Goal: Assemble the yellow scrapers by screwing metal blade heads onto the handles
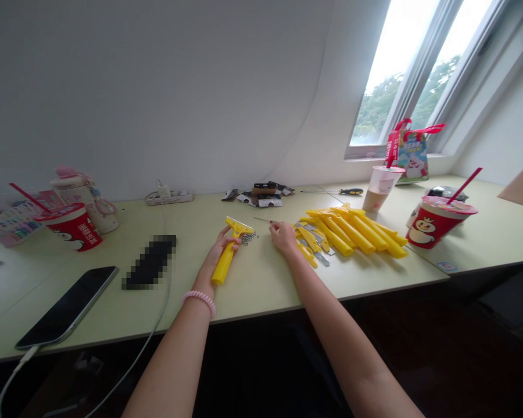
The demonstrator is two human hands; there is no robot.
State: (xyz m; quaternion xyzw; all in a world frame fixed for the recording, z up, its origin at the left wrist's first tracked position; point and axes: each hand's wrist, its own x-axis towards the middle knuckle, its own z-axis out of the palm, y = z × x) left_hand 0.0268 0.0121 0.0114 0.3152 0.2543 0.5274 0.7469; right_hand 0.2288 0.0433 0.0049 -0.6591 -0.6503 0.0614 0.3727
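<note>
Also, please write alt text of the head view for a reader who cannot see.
Left hand holds a yellow scraper beside small metal bits on a pale table; right hand holds a thin rod. Yellow handles lie piled at right, a phone lies at left, and a red cup stands on each side.

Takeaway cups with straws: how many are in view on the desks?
3. A red cup stands on the left, beside a white bottle; a clear cup beyond the yellow handles; another red cup right of those handles. I see no sign of a hidden one.
</note>
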